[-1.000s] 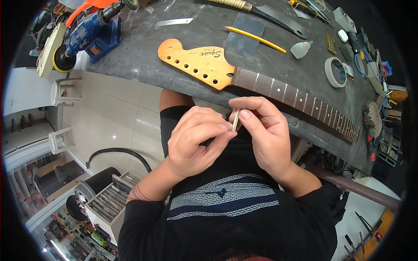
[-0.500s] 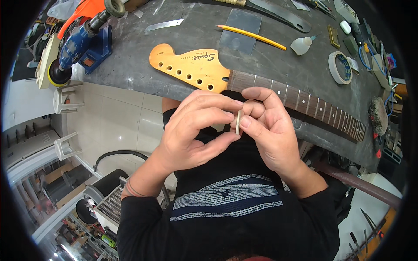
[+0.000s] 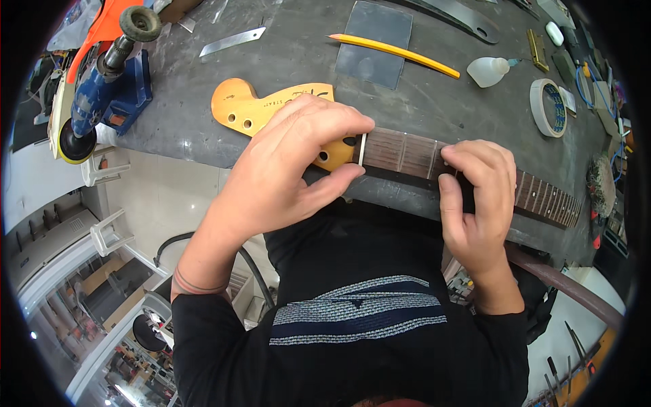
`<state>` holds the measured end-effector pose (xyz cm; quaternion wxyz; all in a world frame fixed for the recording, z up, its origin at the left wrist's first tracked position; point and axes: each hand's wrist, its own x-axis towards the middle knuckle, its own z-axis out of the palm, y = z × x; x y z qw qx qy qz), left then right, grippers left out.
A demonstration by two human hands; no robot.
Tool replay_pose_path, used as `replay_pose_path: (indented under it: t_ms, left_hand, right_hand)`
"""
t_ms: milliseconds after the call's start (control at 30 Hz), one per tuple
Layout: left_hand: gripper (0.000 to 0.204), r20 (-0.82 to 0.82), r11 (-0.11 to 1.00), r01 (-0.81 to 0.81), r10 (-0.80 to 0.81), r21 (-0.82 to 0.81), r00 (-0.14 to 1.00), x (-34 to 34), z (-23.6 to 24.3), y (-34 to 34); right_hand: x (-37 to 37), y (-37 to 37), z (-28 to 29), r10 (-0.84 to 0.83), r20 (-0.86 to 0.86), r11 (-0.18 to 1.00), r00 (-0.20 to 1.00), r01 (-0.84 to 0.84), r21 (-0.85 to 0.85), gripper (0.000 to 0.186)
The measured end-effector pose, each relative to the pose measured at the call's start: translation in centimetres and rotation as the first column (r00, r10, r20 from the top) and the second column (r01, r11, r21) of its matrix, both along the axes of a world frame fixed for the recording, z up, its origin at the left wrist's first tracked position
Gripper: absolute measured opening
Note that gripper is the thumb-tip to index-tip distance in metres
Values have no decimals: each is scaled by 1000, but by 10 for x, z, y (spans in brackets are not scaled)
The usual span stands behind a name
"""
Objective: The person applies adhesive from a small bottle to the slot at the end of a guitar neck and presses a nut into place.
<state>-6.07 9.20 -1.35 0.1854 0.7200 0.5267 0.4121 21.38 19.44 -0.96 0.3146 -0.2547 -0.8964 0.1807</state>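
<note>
A guitar neck lies along the near edge of the workbench, its amber headstock (image 3: 234, 102) to the left and its dark fretboard (image 3: 401, 152) running right. Across the joint between them sits a thin pale guitar nut (image 3: 363, 149). My left hand (image 3: 281, 163) reaches over the headstock and pinches the nut at both ends, thumb on the near end, fingertips on the far end. Part of the headstock is hidden under that hand. With fingers on top and thumb at the near side, my right hand (image 3: 480, 193) grips the neck over the fretboard.
Beyond the neck are a yellow pencil (image 3: 407, 55) on a grey sheet (image 3: 369, 71), a blade (image 3: 232, 42), a small dropper bottle (image 3: 488, 71) and a tape roll (image 3: 546, 107). A blue power drill (image 3: 95, 88) stands at the left. Files (image 3: 569, 366) hang lower right.
Both hands have left the space above my lap and moved out to the neck. The nut, previously held between them, is now at the fretboard's end; my right hand has shifted onto the neck.
</note>
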Motion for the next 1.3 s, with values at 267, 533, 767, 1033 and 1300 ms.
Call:
replay_pose_path:
  t_ms: [267, 533, 767, 1033, 1300]
  left_hand:
    - [73, 1, 998, 53, -53, -16, 999, -4, 0, 7]
    - [66, -33, 999, 41, -40, 33, 999, -1, 0, 10]
    - [32, -147, 999, 36, -39, -24, 988, 0, 11, 9]
    - [32, -184, 997, 52, -62, -61, 981, 1, 12, 13]
    - [32, -192, 997, 60, -66, -39, 979, -1, 8, 13]
  right_hand:
    - [0, 0, -9, -29, 4, 999, 1000, 29, 26, 42]
    - [-2, 1, -14, -31, 6, 999, 999, 31, 32, 41]
    - [-3, 0, -12, -34, 16, 999, 999, 33, 39, 39]
    - [-3, 0, -12, -45, 25, 998, 999, 44, 38, 36]
    - [-4, 0, -11, -50, 10, 999, 999, 50, 23, 36]
